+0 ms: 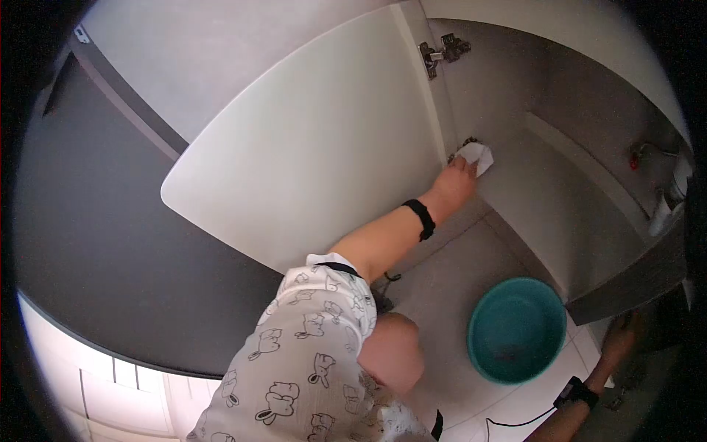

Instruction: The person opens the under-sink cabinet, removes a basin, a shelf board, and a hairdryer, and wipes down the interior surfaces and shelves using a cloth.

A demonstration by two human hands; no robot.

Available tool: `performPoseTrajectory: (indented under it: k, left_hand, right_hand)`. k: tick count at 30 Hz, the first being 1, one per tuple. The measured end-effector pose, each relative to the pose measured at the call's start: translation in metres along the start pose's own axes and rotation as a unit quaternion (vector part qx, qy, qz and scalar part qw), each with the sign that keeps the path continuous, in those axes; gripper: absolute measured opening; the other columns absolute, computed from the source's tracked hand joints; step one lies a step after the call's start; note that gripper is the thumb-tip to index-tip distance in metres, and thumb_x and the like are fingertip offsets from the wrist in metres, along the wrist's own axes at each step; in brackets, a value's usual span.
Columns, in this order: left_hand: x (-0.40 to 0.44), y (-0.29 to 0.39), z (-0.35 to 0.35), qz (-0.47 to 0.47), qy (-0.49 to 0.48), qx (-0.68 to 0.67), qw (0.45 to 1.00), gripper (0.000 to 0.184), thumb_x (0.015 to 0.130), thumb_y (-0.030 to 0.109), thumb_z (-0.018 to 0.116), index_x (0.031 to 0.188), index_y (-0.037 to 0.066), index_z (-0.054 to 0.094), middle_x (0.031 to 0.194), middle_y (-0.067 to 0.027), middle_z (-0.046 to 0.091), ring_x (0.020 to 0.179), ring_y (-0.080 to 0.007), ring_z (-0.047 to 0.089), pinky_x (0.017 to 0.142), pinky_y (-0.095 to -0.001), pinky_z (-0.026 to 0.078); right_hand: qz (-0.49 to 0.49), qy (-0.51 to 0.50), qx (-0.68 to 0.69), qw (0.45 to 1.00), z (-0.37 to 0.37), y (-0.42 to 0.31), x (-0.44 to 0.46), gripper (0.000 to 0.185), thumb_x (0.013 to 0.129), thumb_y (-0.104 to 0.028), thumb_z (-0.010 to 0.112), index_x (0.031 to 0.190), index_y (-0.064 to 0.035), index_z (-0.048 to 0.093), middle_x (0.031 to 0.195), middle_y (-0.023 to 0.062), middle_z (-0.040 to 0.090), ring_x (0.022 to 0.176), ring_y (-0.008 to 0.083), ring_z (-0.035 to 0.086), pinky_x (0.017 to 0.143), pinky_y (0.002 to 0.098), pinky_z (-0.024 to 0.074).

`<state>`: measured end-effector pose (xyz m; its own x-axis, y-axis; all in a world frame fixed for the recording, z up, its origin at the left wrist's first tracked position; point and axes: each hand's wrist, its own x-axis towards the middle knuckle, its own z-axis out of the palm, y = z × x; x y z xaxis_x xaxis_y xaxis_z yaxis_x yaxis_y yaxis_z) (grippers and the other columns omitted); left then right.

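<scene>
My left hand (456, 183) reaches into the opening of a cabinet and is closed on a white cloth or wipe (479, 157). It presses this near the lower hinge (465, 145), by the inner edge of the open white cabinet door (309, 140). At the lower right is my right hand (621, 337), beside the dark edge of the other cabinet door (626, 283). Shadow hides its fingers, so I cannot tell whether it holds anything. Each wrist has a black band.
A teal basin (479, 353) stands on the tiled floor, with something dark at its bottom. Inside the cabinet are white pipes (666, 210) and a red valve handle (634, 160). The upper hinge (440, 57) joins door and cabinet. A thin black cable (519, 424) runs near my right wrist.
</scene>
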<state>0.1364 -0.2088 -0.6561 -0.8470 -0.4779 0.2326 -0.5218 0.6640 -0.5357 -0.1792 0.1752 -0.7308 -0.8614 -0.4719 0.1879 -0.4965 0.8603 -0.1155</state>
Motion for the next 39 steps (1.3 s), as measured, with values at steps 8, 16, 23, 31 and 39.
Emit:
performPoseTrajectory:
  k: [8, 16, 23, 31, 39]
  left_hand:
    - [-0.044, 0.008, 0.012, 0.146, -0.199, 0.234, 0.940, 0.043, 0.081, 0.024, 0.048, 0.116, -0.001, 0.052, 0.124, -0.0186, 0.046, 0.118, -0.0333, 0.037, 0.101, -0.0432, 0.025]
    - [0.026, -0.002, -0.043, 0.180, -0.175, 0.275, 0.928, 0.055, 0.081, 0.023, 0.051, 0.128, -0.001, 0.037, 0.140, -0.0154, 0.023, 0.129, -0.0298, 0.020, 0.106, -0.0414, 0.013]
    - [0.048, -0.007, 0.002, 0.061, -0.020, 0.107, 0.992, 0.050, 0.081, 0.018, 0.051, 0.125, -0.002, 0.040, 0.140, -0.0114, 0.023, 0.127, -0.0267, 0.024, 0.105, -0.0336, 0.018]
    - [0.071, -0.013, 0.012, 0.109, -0.040, 0.047, 0.992, 0.030, 0.079, 0.011, 0.051, 0.107, 0.004, 0.057, 0.112, -0.0089, 0.051, 0.108, -0.0220, 0.043, 0.093, -0.0300, 0.034]
    - [0.083, -0.014, -0.001, -0.004, -0.090, -0.115, 0.989, 0.025, 0.078, 0.008, 0.048, 0.101, 0.004, 0.058, 0.109, -0.0133, 0.054, 0.105, -0.0270, 0.050, 0.081, -0.0363, 0.045]
  right_hand:
    - [-0.002, -0.013, 0.108, 0.994, -0.007, -0.006, -0.002, 0.039, 0.088, -0.016, 0.047, 0.124, -0.0023, 0.043, 0.127, 0.0192, 0.042, 0.118, 0.0322, 0.039, 0.100, 0.0401, 0.0303]
    - [0.058, -0.067, 0.088, 0.992, -0.001, -0.002, 0.000, 0.035, 0.088, -0.016, 0.046, 0.120, -0.0043, 0.047, 0.124, 0.0183, 0.044, 0.116, 0.0319, 0.041, 0.098, 0.0408, 0.0317]
    - [0.028, -0.003, 0.154, 0.988, -0.029, -0.020, -0.016, 0.033, 0.086, -0.014, 0.046, 0.116, -0.0011, 0.050, 0.117, 0.0198, 0.050, 0.108, 0.0342, 0.048, 0.092, 0.0400, 0.0372]
    - [0.007, 0.015, 0.143, 0.990, -0.026, -0.024, -0.019, 0.034, 0.085, -0.014, 0.045, 0.116, 0.0002, 0.049, 0.115, 0.0200, 0.051, 0.104, 0.0350, 0.050, 0.088, 0.0416, 0.0392]
    - [0.059, -0.036, 0.113, 0.991, -0.023, -0.021, -0.020, 0.035, 0.088, -0.020, 0.043, 0.118, -0.0019, 0.048, 0.118, 0.0195, 0.048, 0.108, 0.0330, 0.048, 0.090, 0.0410, 0.0379]
